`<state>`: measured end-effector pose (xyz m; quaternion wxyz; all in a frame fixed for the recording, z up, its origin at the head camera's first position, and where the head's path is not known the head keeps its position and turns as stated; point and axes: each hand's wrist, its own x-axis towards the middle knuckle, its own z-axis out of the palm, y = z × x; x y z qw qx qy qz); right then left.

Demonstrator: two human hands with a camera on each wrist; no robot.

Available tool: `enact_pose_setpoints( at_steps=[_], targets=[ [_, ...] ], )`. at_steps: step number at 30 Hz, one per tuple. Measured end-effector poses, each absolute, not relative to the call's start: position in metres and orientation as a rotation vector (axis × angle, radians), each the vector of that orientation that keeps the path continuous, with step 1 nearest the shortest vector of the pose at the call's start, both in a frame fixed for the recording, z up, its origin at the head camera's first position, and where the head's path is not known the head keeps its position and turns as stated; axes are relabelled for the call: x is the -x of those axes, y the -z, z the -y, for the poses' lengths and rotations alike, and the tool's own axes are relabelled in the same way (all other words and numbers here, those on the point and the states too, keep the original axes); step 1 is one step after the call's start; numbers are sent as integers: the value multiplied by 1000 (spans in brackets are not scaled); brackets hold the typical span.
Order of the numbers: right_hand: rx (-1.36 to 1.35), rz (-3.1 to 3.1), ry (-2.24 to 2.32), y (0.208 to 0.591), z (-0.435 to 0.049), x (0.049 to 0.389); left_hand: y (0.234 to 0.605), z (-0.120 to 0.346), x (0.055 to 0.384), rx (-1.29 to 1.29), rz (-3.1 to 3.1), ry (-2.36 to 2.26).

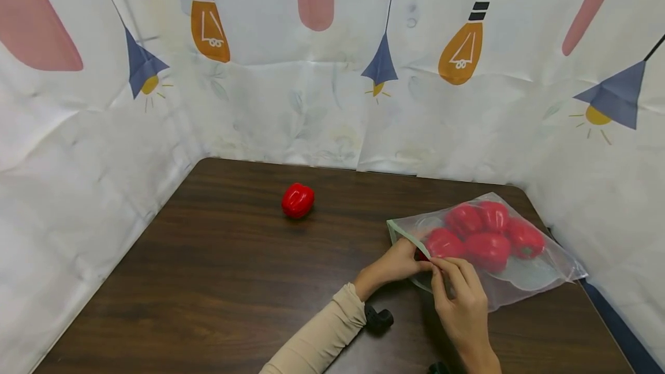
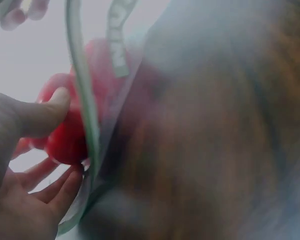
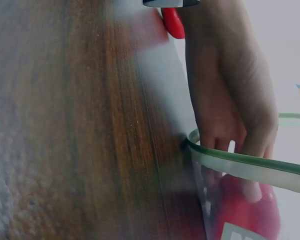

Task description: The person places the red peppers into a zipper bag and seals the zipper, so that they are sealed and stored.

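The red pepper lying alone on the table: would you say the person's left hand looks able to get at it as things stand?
Probably not just yet: the left hand is partly inside the translucent bag, gripping another pepper. Once free, though, its way to the lone pepper looks unobstructed.

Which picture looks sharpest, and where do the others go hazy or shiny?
Head view: sharpest, though the translucent green-edged bag softens the red bell peppers inside; left wrist view: milky haze blurs the brown wood-grain table; right wrist view: pale sheen and a reddish reflection on that table.
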<state>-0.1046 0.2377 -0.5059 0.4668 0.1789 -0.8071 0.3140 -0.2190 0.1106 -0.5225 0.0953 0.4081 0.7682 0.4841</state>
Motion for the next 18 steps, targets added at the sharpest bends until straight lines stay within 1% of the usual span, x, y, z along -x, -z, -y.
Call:
enact_pose_setpoints(
  at_steps=[8,10,14,18],
  targets=[
    [-446,1991,-769,505,-239,104,522,-122,205,-1180,-2302,-1316],
    [-441,1992,-764,505,-239,104,523,-125,202,-1233,-2335,-1270],
    [-427,1979,-755,505,-239,104,526,-130,197,-1418,-2404,-1186],
    [-416,1977,-748,504,-239,104,530,-135,196,-1515,-2441,-1144]
  ],
)
